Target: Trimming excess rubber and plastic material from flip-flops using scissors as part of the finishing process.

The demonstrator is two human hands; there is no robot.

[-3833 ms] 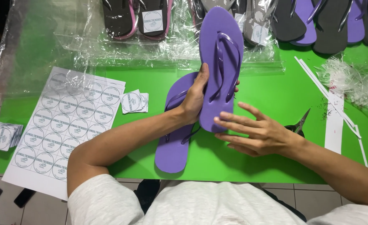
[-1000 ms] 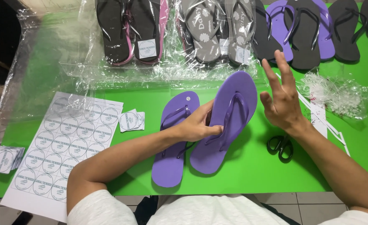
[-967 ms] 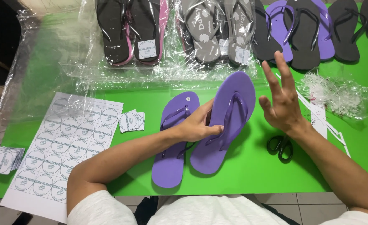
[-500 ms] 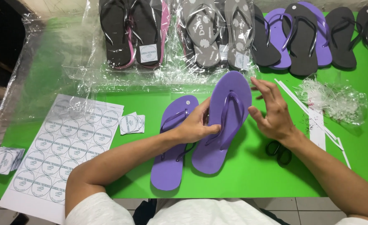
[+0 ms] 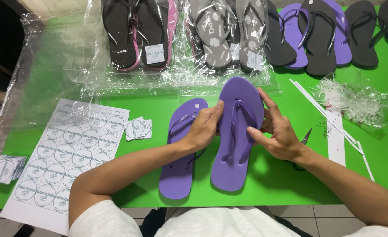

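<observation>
Leftmost, a small stack of round stickers [image 5: 3,169] sat at the edge of the green table [image 5: 369,158], beside a white sheet of round labels [image 5: 66,153]; a few cut-out label squares [image 5: 138,129] lay just past its upper right corner; above these, clear plastic wrap [image 5: 62,66] spread under bagged black and pink flip-flops [image 5: 137,37] and grey flip-flops [image 5: 227,37].

Nearer the middle, a purple flip-flop [image 5: 181,153] lay flat on the table, straps up; the left hand [image 5: 202,129] reached across it, fingers curled, thumb and fingertips pressing the left edge of a second purple flip-flop [image 5: 238,131], which was tilted, its toe end lifted toward the bagged pairs and its heel near the table's front edge; the right hand [image 5: 279,129] gripped its right edge, the forefinger stretched along the rim, the thumb pinching near the strap.

Judging by its look, the foam sole would be light, bendy and slightly grippy, not fragile; the edges at mid-length seemed the steadiest hold, the thin straps likely stretching if pulled.

Further right, scissors [image 5: 303,142] lay partly hidden behind the right wrist; white paper strips [image 5: 334,127] and crumpled plastic [image 5: 354,101] followed; loose purple and black flip-flops [image 5: 317,37] lined the far edge.
</observation>
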